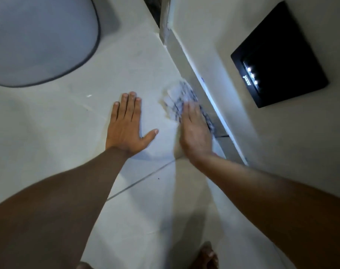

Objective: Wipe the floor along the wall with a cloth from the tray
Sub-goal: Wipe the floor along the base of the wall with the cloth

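Note:
A white cloth with a dark checked pattern lies on the pale tiled floor, right against the grey skirting at the foot of the wall. My right hand presses flat on the near part of the cloth and looks blurred. The cloth's far end sticks out beyond my fingers. My left hand rests flat on the bare floor to the left of the cloth, fingers spread, holding nothing.
A large grey rounded object with a dark rim sits on the floor at the upper left. A black panel with small lights is set in the wall on the right. A bare foot shows at the bottom edge.

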